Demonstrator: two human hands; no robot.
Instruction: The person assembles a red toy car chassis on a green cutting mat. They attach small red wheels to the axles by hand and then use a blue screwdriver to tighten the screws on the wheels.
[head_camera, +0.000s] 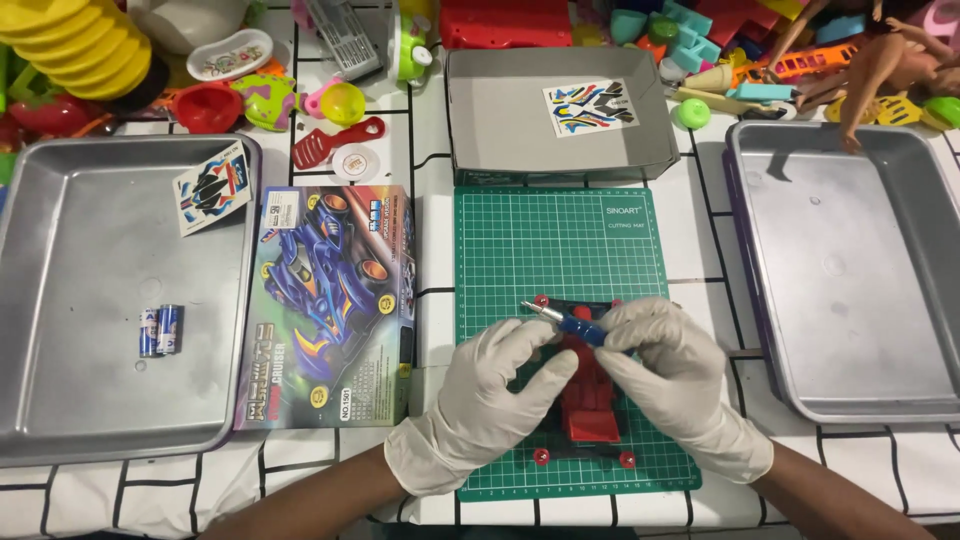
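While my right hand (675, 375) pinches a blue-handled screwdriver (565, 322), my left hand (485, 400) closes its grip on the red toy car (588, 395), which sits on the green cutting mat (560, 250). I judge the car light, stiff plastic, somewhat fragile; best held by the body sides. Kit box (330, 305) lies left on the desk (700, 250).

We are seeing the toy car (590, 400) lying on the cutting mat (560, 250), between the left hand (485, 400) and the right hand (675, 375). The screwdriver (565, 322) is lying across the car. The kit box (325, 305) is sitting left of the mat, with the left tray (80, 260) beyond it holding batteries (160, 330). The open carton (560, 120) is standing behind the mat, and the right tray (850, 270) is lying to the right.
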